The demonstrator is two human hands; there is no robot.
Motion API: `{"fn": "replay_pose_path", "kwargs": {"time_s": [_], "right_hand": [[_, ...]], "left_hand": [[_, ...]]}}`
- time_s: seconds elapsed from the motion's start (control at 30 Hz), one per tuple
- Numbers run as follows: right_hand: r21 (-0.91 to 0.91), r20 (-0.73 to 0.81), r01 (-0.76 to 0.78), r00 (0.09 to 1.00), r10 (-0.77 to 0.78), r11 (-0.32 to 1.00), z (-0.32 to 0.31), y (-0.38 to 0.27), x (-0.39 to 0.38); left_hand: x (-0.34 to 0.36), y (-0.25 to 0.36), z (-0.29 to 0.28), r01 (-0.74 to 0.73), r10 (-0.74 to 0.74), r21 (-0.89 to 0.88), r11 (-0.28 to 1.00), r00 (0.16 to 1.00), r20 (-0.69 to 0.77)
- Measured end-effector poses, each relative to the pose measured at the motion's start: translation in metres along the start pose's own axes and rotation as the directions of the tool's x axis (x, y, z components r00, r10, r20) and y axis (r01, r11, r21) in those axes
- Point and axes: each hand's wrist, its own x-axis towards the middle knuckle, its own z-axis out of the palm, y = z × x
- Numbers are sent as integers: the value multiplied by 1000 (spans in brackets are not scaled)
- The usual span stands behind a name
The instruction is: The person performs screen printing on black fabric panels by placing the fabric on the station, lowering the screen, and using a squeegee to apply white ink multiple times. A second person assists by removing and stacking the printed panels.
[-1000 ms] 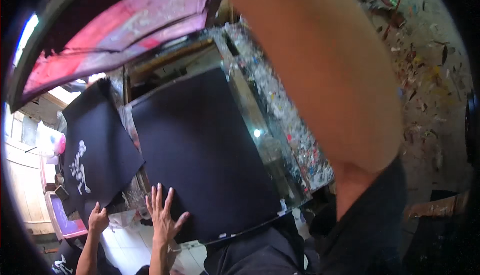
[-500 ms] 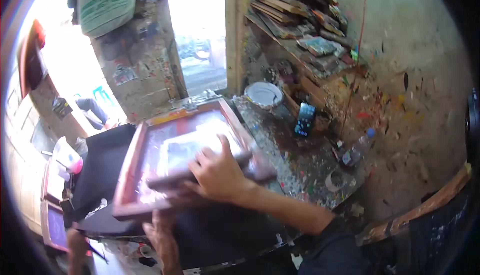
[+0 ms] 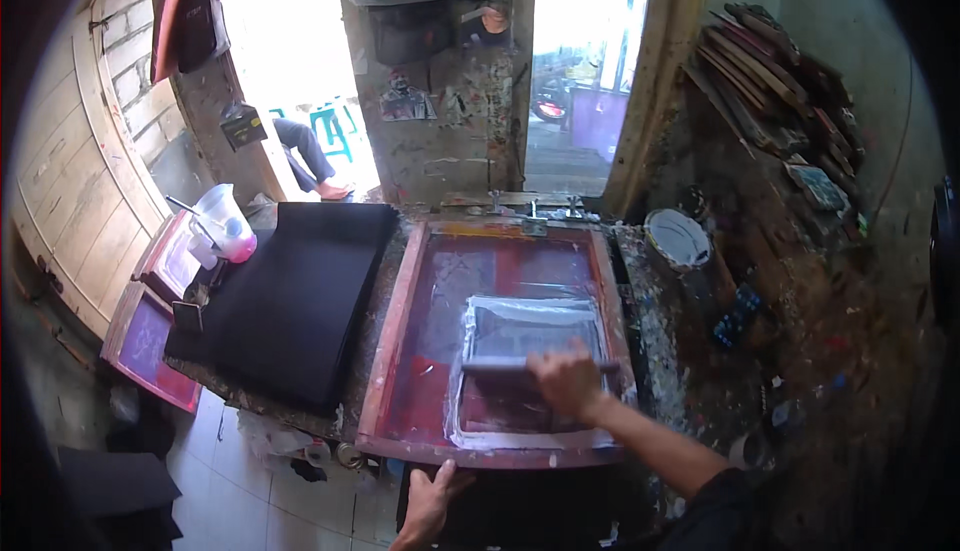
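Observation:
A wooden-framed printing screen (image 3: 382, 376) lies on the worktable, its mesh tinted red and purple, with a whitish-bordered rectangle on it. On that rectangle my right hand (image 3: 568, 379) grips a dark, bar-shaped squeegee (image 3: 495, 365) from above, fingers closed over the bar. My left hand (image 3: 428, 503) is at the screen's front edge, thumb up against the wood and fingers apart; part of its fingers is hard to make out. Below that edge shows a black sheet (image 3: 510, 511). To the left of the screen lies a stack of black sheets (image 3: 295, 296).
Metal hinge clamps (image 3: 535, 213) stand behind the screen. To the right are a white-lidded tub (image 3: 678, 239), a phone (image 3: 738, 316) and a roll of tape (image 3: 747, 451). A plastic jug (image 3: 228, 226) with pink at its base stands left. Another person's leg (image 3: 305, 156) shows in the doorway.
The view has swung left, so the screen sits further right and looks level. My right hand keeps the squeegee. Another hand at the lower left has left the view.

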Motion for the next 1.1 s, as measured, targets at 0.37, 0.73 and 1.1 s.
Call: {"fn": "replay_pose_path", "kwargs": {"time_s": [0.37,0.73,1.1], "right_hand": [[114,102,-134,987,122,984,54,40,57],[138,353,-150,931,92,979,-4,-83,-73],[-169,-492,-302,851,185,938,-195,-41,33]], "left_hand": [[13,11,-28,247,-276,262,933,958,79],[31,-38,-35,-4,0,62,998,998,69],[0,134,54,-891,803,223,395,453,387]]}}
